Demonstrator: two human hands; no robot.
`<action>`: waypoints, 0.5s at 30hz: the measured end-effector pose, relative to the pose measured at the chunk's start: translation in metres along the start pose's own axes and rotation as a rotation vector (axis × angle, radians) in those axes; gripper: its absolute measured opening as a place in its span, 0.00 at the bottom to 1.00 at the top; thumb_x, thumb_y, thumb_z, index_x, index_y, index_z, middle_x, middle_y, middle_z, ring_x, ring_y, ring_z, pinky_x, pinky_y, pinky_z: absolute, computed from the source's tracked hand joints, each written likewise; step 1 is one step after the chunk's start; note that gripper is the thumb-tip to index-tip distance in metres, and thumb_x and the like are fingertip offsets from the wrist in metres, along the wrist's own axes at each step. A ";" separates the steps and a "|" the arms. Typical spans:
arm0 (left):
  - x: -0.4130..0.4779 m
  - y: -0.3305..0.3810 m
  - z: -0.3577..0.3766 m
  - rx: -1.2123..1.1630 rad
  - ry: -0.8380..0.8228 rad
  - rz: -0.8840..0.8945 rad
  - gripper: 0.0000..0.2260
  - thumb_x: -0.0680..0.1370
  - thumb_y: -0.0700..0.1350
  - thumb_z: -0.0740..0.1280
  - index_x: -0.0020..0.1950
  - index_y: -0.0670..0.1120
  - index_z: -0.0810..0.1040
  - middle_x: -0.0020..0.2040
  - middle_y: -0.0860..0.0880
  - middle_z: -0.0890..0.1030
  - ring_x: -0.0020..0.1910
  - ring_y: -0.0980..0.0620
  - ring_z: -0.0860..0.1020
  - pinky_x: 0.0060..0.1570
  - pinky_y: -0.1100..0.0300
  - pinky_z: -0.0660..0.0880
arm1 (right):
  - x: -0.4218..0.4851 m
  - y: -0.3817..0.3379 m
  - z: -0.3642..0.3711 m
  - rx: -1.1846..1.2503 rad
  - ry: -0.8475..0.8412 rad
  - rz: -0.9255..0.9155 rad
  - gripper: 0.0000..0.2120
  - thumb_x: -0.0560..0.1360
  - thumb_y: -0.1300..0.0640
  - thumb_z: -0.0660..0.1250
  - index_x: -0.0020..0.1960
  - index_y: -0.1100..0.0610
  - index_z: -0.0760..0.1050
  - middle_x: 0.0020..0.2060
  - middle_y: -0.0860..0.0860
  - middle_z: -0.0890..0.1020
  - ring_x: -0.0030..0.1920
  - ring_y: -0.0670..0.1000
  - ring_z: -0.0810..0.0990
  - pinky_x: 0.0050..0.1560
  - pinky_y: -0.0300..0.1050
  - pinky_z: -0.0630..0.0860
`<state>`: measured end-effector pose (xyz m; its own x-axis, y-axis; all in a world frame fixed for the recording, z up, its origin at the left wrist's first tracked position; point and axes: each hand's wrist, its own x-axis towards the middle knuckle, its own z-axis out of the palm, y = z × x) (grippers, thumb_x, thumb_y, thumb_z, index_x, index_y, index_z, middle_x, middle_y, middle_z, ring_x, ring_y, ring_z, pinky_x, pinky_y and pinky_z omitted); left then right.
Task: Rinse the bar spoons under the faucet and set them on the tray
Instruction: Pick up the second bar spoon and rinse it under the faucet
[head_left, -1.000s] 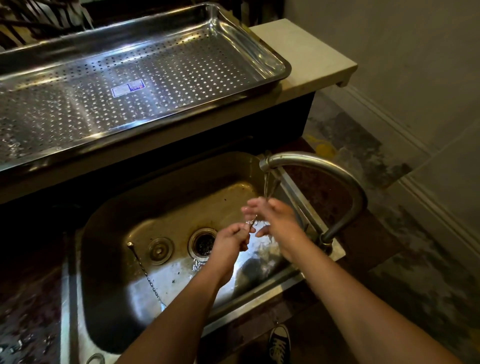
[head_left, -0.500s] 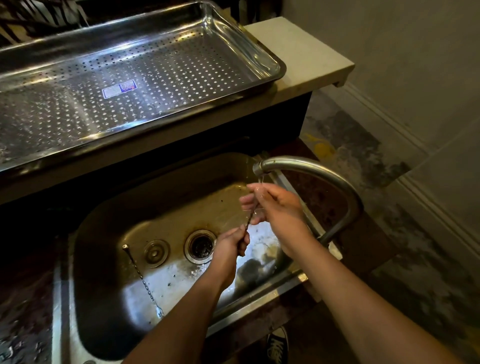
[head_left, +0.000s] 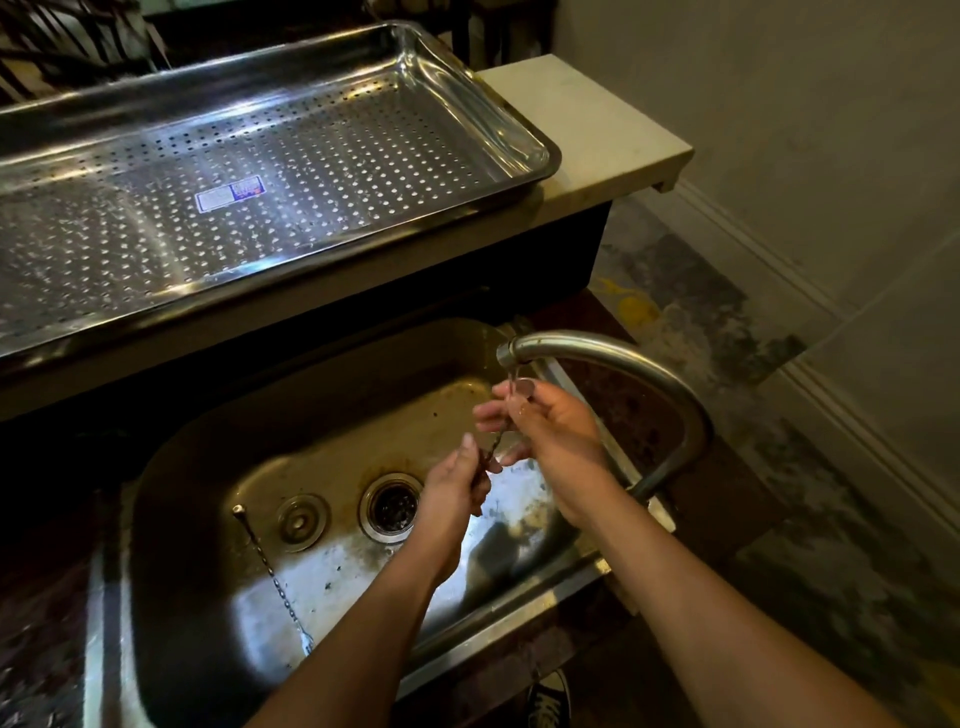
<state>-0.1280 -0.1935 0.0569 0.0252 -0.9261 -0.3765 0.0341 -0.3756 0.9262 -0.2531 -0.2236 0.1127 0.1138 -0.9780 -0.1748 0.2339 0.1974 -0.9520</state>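
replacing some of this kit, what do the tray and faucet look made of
Tray: apparently stainless steel, polished; bright mirror-like glints and punched holes. Faucet: metal, probably steel, with a duller brushed-looking finish; soft grey sheen, no sharp reflections.

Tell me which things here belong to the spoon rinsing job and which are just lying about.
Part of the job: bar spoon held by left hand and right hand, faucet, tray, sink, second bar spoon lying in the sink.
Just lying about: drain plug, sticker in the tray, shoe on the floor.
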 end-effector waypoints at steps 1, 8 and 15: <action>-0.002 0.000 0.000 0.017 0.000 0.025 0.18 0.82 0.55 0.56 0.37 0.50 0.75 0.28 0.52 0.65 0.30 0.54 0.63 0.32 0.59 0.61 | 0.001 -0.002 0.000 -0.032 0.045 0.003 0.07 0.82 0.57 0.62 0.51 0.55 0.79 0.43 0.54 0.87 0.44 0.51 0.86 0.28 0.39 0.78; -0.006 0.001 0.005 0.044 -0.012 0.087 0.15 0.82 0.50 0.59 0.42 0.43 0.77 0.29 0.51 0.67 0.31 0.54 0.65 0.33 0.60 0.65 | 0.004 -0.014 0.004 -0.126 0.012 0.042 0.11 0.82 0.64 0.60 0.51 0.51 0.78 0.43 0.50 0.86 0.43 0.50 0.84 0.31 0.41 0.79; -0.004 0.001 0.005 0.069 -0.054 0.096 0.12 0.82 0.46 0.60 0.42 0.49 0.80 0.31 0.50 0.68 0.32 0.54 0.66 0.34 0.60 0.68 | 0.002 -0.022 0.004 -0.138 0.101 0.084 0.13 0.82 0.54 0.61 0.52 0.62 0.79 0.36 0.52 0.86 0.35 0.50 0.83 0.27 0.43 0.75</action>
<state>-0.1331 -0.1898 0.0592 -0.0287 -0.9579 -0.2856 -0.0343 -0.2846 0.9580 -0.2546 -0.2297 0.1341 0.0282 -0.9616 -0.2730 0.0921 0.2745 -0.9572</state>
